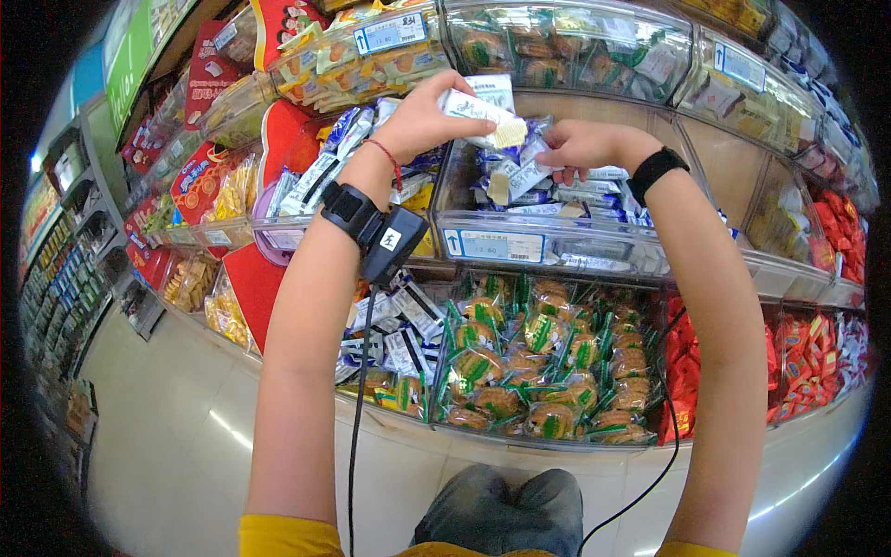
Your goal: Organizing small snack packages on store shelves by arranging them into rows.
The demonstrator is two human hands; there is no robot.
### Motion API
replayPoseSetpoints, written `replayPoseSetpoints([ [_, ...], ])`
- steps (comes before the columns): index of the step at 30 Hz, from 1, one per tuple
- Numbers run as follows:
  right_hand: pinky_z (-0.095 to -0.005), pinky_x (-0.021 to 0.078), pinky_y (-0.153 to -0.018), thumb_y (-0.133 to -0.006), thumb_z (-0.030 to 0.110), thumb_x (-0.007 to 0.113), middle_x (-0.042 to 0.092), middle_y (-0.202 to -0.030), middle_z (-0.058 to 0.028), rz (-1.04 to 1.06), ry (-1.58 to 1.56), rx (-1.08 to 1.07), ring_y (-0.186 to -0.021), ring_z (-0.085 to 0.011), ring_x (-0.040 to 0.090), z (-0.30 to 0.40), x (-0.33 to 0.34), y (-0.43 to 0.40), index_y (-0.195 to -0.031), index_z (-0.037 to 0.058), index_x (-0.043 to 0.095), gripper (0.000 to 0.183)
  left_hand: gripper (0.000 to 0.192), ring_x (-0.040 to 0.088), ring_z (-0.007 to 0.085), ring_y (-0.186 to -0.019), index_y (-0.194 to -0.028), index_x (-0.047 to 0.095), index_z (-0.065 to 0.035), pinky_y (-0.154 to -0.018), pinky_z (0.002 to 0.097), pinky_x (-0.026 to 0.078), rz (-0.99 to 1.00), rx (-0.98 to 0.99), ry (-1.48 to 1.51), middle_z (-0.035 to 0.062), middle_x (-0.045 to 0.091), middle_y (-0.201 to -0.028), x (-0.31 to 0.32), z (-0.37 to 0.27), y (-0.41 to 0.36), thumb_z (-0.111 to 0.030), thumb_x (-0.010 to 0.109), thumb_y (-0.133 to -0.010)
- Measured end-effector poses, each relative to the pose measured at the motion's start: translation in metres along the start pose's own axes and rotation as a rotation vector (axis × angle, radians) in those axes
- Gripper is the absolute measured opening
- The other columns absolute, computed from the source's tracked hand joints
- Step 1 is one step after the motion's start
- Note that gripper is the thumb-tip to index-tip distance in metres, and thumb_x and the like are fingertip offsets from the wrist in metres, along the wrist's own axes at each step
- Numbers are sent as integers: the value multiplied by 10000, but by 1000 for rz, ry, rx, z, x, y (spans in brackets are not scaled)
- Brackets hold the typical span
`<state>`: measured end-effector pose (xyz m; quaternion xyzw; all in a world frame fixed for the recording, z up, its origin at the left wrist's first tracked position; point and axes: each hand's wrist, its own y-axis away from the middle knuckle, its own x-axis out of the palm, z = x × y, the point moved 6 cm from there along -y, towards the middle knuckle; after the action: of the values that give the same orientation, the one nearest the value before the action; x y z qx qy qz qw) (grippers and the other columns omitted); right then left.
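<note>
My left hand [418,122] grips white wrapped snack packets [480,108], at least two together, above a clear plastic bin [605,233]. Lower and to the right, my right hand [592,145] reaches into that bin, its thumb and fingers pinching the end of a white-and-blue snack packet [525,170]. More white-and-blue packets [592,191] lie in the bin under the right hand. Part of the bin's contents is hidden behind my hands and forearm.
A price label [494,246] is on the bin's front. Below are bagged round biscuits [546,355] and red-wrapped sweets [807,362]. Bins of packaged snacks [557,52] stand above. A black cable [358,418] hangs from the device [393,240] on my left wrist.
</note>
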<state>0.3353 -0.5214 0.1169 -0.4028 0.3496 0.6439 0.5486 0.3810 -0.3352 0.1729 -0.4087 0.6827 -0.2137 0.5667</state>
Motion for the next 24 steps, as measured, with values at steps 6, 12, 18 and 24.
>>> replayPoseSetpoints([
  [6,-276,474,-573,-909,267,490,612,-789,-60,-52,-61,-22,-698,-142,607,-3,-7,2,-1049,37,508,270,312,543,83,-819,-907,552,-70,-694,230,439,-19,-127,188,10,592,-873,2,19,0,-243,749,-738],
  [12,-257,466,-570,-890,241,517,618,-786,-41,-50,-355,-120,-657,-117,586,7,-15,9,-1097,50,554,284,282,591,143,-861,-981,497,-97,-637,288,543,-123,-158,615,51,571,-942,3,19,2,-248,671,-818],
  [18,-202,417,-596,-851,201,606,567,-753,35,-359,-559,-341,-647,-45,498,27,-45,20,-966,60,602,182,263,600,139,-814,-987,511,-108,-574,291,558,-53,-189,589,39,577,-913,2,13,3,-240,666,-821],
  [24,-205,400,-615,-858,302,618,583,-782,34,-504,-464,-577,-702,-36,503,50,-36,23,-946,52,627,266,232,576,87,-734,-977,544,-109,-491,240,494,60,-114,430,-2,585,-821,10,9,0,-246,659,-829],
])
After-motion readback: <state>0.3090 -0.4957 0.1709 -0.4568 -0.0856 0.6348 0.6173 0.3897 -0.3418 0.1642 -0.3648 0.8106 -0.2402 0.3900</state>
